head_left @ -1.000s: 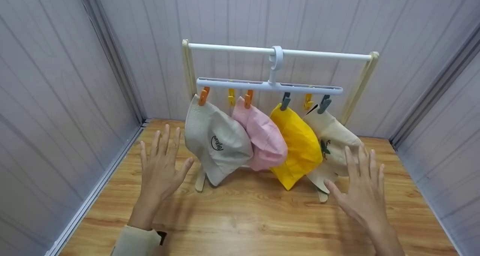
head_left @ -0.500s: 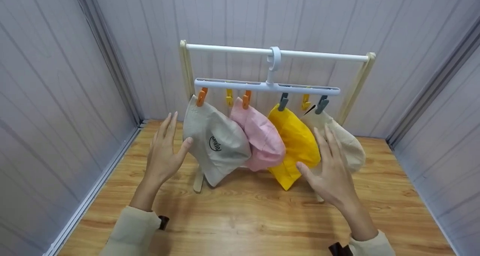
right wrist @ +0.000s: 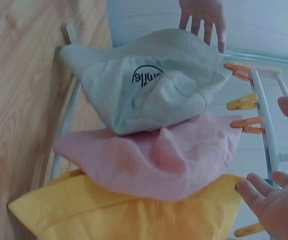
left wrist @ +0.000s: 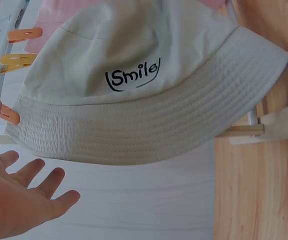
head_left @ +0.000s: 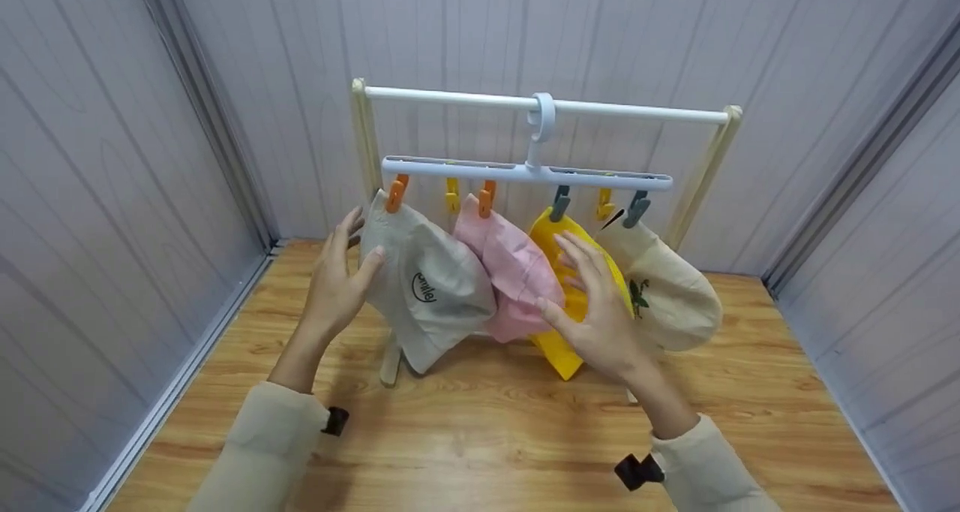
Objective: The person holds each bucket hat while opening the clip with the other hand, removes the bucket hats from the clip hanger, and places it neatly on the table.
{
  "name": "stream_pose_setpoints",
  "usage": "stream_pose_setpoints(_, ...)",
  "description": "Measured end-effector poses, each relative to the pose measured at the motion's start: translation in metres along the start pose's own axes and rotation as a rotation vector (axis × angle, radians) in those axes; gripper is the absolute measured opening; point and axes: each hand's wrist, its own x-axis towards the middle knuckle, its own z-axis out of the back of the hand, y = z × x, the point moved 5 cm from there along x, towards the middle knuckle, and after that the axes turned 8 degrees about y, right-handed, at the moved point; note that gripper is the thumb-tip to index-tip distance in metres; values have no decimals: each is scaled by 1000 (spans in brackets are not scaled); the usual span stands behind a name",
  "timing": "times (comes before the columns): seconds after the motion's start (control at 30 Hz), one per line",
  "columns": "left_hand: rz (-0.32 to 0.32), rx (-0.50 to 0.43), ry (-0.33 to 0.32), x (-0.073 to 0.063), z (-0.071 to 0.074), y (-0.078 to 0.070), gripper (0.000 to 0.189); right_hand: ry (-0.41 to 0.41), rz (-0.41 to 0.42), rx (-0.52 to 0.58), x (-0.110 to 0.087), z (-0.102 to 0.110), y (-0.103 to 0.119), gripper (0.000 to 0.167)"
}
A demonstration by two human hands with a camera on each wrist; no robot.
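Four things hang in a row from a pale blue clip hanger [head_left: 517, 172]: a light grey bucket hat [head_left: 450, 294] marked "Smile", a pink hat [head_left: 517, 272], a yellow hat [head_left: 574, 305] and a cream hat [head_left: 682, 302] with a plant print. My left hand [head_left: 331, 287] is beside the grey hat's brim, fingers spread; in the left wrist view its thumb is near an orange clip [left wrist: 8, 114]. My right hand [head_left: 604, 332] is in front of the yellow hat, fingers loosely bent and apart, covering part of it. Neither hand holds anything.
The hanger hooks over the white rod [head_left: 450, 97] of a small rack with wooden side posts [head_left: 701, 178]. Two yellow clips [head_left: 604, 204] hang without a hat. The rack stands on a wood-grain surface [head_left: 465, 452], with panelled walls behind and on both sides.
My right hand has moved left, from before the cream hat to before the yellow one. My left hand has come up and slightly right, closer to the grey hat's brim. The hats hang as before.
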Motion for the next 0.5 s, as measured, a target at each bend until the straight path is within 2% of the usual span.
stream_pose_setpoints(0.2, 19, -141, 8, 6, -5, 4, 62, 33, -1, 138, 13, -14, 8, 73)
stream_pose_setpoints(0.33, 24, -166, -12, 6, -6, 7, 59, 76, -32, 267, 17, -25, 12, 71)
stream_pose_setpoints(0.5, 32, -174, -32, 5, -7, 8, 56, 105, -58, 343, 23, -34, 13, 70)
